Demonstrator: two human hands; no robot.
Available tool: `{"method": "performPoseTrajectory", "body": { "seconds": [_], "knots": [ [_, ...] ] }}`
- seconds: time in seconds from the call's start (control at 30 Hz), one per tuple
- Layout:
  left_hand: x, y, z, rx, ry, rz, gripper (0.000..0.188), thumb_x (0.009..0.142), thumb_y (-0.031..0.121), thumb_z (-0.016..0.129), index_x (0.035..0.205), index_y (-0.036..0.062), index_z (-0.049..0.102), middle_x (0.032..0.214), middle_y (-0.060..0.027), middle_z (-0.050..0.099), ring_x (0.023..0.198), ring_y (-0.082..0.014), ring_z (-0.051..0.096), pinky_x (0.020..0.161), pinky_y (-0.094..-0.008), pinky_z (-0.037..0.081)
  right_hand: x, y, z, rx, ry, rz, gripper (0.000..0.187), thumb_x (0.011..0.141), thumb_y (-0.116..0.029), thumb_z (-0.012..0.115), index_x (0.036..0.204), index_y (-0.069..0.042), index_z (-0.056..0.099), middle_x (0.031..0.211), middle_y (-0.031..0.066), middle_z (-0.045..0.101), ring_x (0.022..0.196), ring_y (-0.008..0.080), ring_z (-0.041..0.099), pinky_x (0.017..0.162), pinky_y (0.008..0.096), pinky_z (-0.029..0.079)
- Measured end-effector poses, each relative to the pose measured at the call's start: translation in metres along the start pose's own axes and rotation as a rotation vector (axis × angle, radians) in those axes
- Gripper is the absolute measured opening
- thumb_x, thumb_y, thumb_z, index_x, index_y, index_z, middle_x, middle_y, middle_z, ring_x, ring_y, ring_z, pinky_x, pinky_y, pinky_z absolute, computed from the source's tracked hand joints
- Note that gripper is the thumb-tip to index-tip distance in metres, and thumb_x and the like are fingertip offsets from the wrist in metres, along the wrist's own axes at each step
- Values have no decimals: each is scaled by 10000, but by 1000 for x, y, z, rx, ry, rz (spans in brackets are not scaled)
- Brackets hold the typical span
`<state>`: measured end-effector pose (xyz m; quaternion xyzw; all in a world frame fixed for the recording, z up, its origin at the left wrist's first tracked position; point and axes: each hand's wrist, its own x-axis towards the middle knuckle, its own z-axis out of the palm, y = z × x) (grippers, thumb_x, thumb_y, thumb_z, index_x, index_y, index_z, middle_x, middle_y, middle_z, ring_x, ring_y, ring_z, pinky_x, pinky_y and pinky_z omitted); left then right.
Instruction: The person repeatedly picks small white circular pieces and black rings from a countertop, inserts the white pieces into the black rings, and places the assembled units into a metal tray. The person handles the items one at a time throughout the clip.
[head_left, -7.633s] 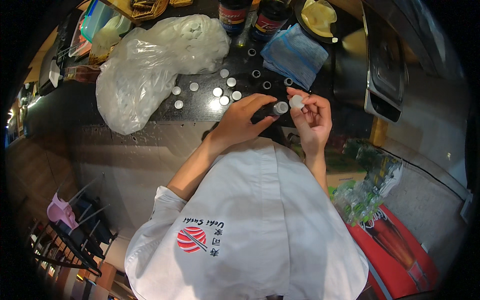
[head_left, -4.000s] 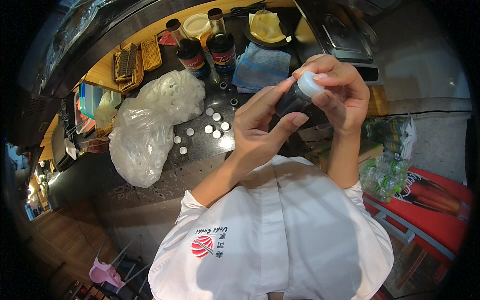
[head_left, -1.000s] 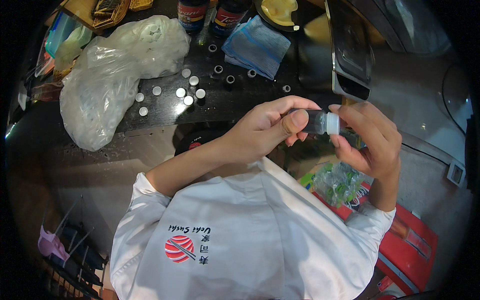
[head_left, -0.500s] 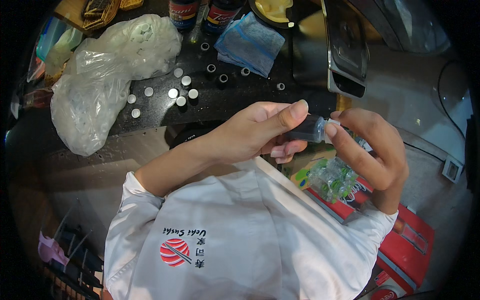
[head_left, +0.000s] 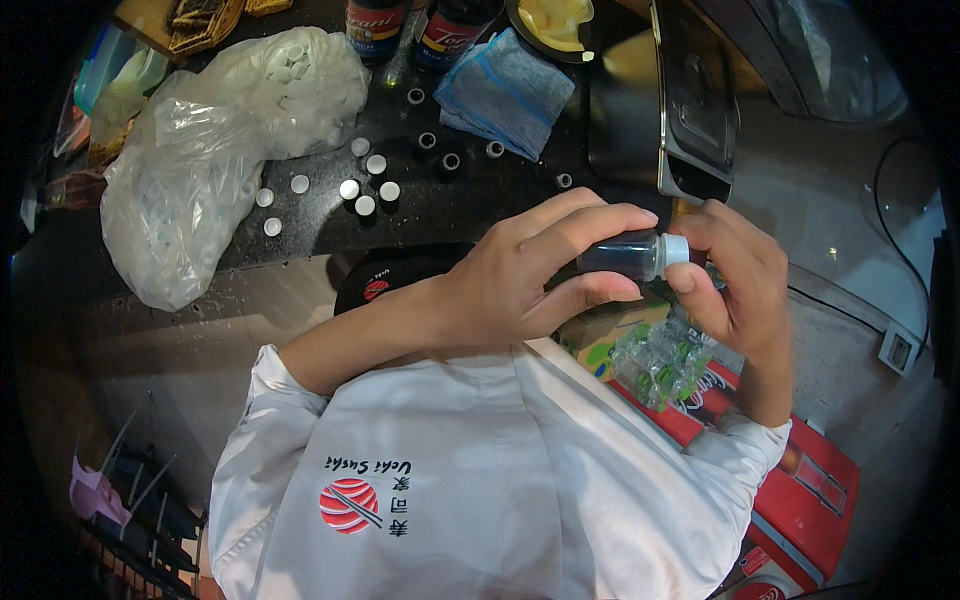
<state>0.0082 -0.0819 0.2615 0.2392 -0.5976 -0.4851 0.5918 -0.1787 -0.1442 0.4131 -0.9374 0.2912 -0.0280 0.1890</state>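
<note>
A small clear bottle of dark liquid (head_left: 622, 256) lies sideways in my left hand (head_left: 540, 265), its fingers and thumb wrapped around the body. On its mouth, pointing right, sits a white screw cap (head_left: 674, 251). My right hand (head_left: 735, 270) pinches that cap between thumb and fingers. Both hands are raised in front of the counter's near edge. Beyond them on the dark counter (head_left: 310, 235) stand several small uncapped bottles (head_left: 451, 161). Several loose white caps (head_left: 349, 189) are scattered to their left.
A clear plastic bag of white caps (head_left: 230, 130) fills the counter's left. A folded blue-grey cloth (head_left: 508, 92) lies at the back, beside two large dark bottles (head_left: 447, 38). A metal container (head_left: 697, 110) stands at the right. Below are red boxes (head_left: 815, 500) and packed clear bottles (head_left: 655, 365).
My left hand has turned over on the bottle, its back now facing up. The bottle now lies level, and the white cap shows more fully in my right fingers.
</note>
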Motion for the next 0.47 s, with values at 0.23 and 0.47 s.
{"method": "performPoseTrajectory", "body": {
  "seconds": [0.23, 0.47],
  "knots": [
    [2, 1, -5, -802, 21, -517, 462, 1004, 274, 639, 1365, 4, 538, 1160, -97, 650, 919, -149, 634, 839, -280, 520, 2, 3, 1, 31, 39, -23, 341, 823, -242, 794, 1020, 2, 661, 778, 103, 605, 628, 231, 580, 557, 330, 461],
    [6, -11, -8, 68, 43, 92, 404, 1013, 230, 632, 1362, 32, 586, 1174, -125, 670, 1003, -265, 663, 931, -289, 507, -2, 5, 2, -3, -6, 59, 291, 875, -177, 753, 1087, -7, 648, 855, 111, 648, 663, 265, 605, 581, 336, 481]
  ]
}}
